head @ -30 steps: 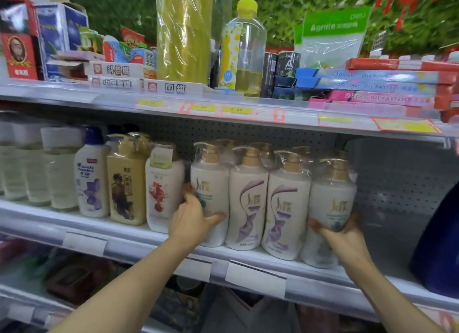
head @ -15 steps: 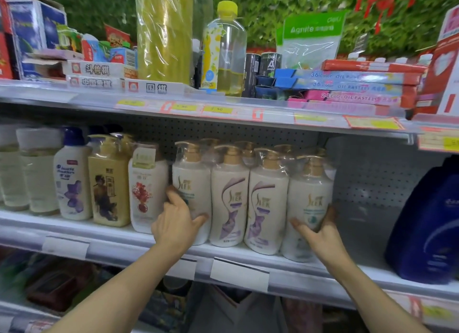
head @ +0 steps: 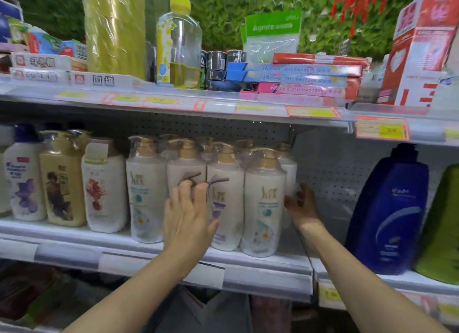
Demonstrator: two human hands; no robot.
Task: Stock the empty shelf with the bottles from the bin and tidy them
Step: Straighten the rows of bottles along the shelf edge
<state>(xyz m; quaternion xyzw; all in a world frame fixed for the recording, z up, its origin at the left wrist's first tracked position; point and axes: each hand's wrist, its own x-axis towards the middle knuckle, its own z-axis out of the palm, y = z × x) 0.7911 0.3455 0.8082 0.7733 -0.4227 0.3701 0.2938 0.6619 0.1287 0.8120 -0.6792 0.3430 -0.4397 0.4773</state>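
The four white pump bottles are standing upright in a front row on the middle shelf (head: 154, 245), their long axes vertical, with more of the same kind showing behind them. Taking the far-right white bottle (head: 264, 203) as the landmark: the left hand (head: 188, 218) is lying two bottles to its left, flat and spread, fingers straight, palm covering the second bottle (head: 186, 168) and fingertips reaching toward the seam with the third bottle (head: 226, 198). The right hand (head: 300, 206) is sitting just beside the landmark's right flank, fingers loosely curved toward the bottle wall; whether they are actually pressing it or only hovering next to it I cannot tell, as the picture is smeared there. The first bottle (head: 145, 191) is standing clear of both hands, furthest left of the landmark.

So the row is lying between the two hands, and the right hand is the nearer one to the landmark. Judging from this, the stocking is looking largely done and the tidying is in hand: the coming move is probably turning on squeezing the row together sideways, right hand pushing left against the landmark while the left hand is steadying the fronts. Right of the landmark the shelf is running open to the large blue bottle (head: 390, 208), well apart
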